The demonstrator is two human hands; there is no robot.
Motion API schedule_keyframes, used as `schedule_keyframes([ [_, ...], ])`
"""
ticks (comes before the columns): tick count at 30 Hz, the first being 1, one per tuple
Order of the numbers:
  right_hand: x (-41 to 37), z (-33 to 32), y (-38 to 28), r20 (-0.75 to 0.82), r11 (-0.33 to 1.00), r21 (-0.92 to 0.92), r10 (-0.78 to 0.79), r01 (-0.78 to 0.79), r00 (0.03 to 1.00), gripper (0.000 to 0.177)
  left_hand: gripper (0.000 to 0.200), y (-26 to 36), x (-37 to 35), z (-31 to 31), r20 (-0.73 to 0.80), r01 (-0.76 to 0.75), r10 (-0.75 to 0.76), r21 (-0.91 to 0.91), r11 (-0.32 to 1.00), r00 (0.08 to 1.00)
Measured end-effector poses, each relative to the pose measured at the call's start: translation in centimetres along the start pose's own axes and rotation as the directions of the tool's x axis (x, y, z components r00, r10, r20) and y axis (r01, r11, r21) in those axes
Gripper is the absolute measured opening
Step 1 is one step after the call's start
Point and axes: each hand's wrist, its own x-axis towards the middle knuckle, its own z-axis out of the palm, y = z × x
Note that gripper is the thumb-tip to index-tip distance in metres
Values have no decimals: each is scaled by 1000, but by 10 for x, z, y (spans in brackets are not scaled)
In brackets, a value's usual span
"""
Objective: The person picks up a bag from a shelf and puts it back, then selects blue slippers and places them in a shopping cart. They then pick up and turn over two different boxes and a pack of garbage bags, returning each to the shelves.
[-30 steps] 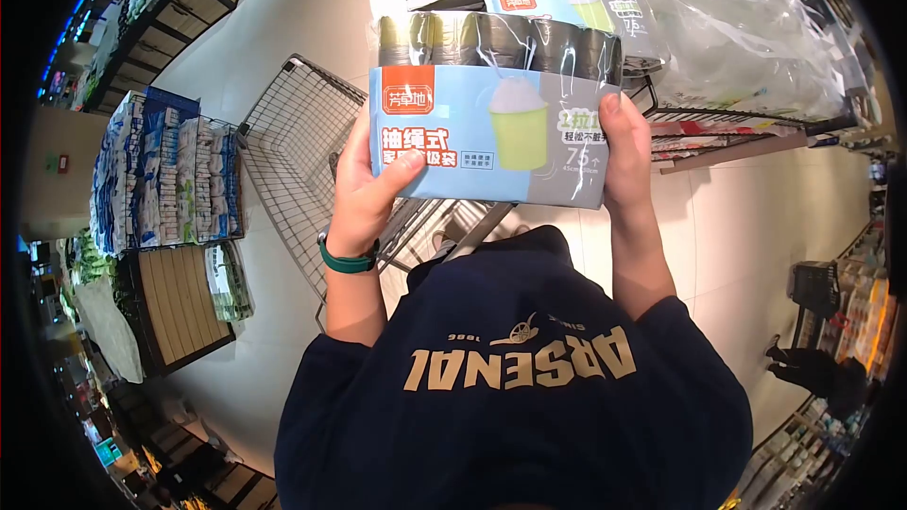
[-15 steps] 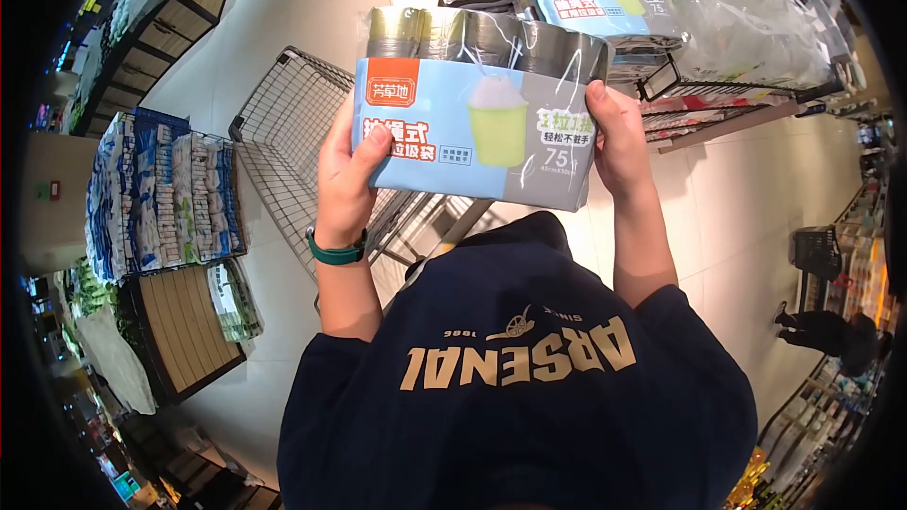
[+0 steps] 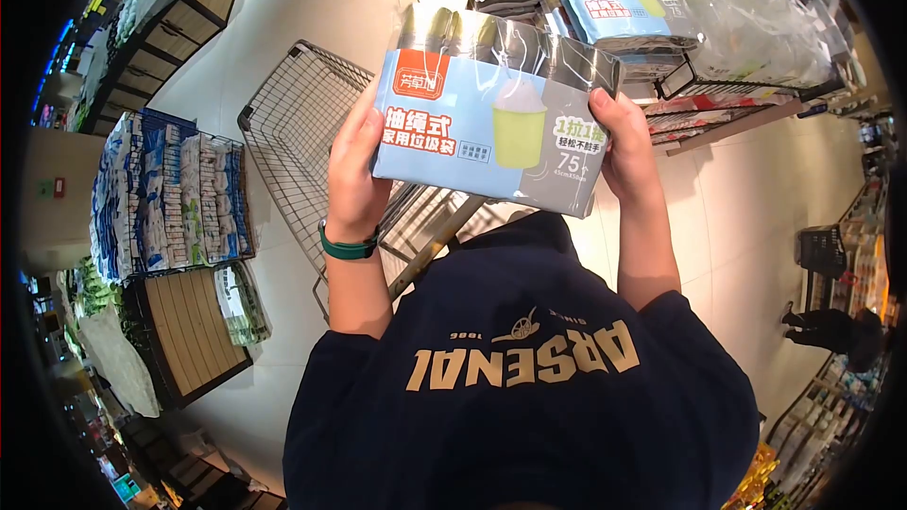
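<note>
Between my two hands is a plastic-wrapped pack of garbage bags (image 3: pixel 491 123), with dark rolls showing along its top and a blue and grey label with a green bin picture. My left hand (image 3: pixel 357 165) grips the pack's left end, thumb on the front edge. At the right end, my right hand (image 3: pixel 624 146) holds on with its thumb over the upper corner. The other fingers of both hands are mostly hidden behind the pack. Below and behind it stands a wire shopping cart (image 3: pixel 298 118), its basket partly covered by the pack.
Similar packs of garbage bags (image 3: pixel 628 9) are stacked on a display at the upper right, beside clear plastic-wrapped goods (image 3: pixel 746 19). A rack of packaged goods (image 3: pixel 175 198) stands at the left. A person in dark clothing (image 3: pixel 836 332) is at the far right.
The pack has shifted slightly right in view and tilted a little, its right end lower. My left thumb has moved off the label's lettering toward the left edge. Both hands still hold the pack.
</note>
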Motion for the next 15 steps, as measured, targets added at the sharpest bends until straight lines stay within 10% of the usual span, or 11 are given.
schedule_keyframes([
  [15, 11, 11, -4, 2, 992, 80, 102, -102, 995, 39, 69, -24, 47, 26, -224, -72, 44, -121, 990, 974],
])
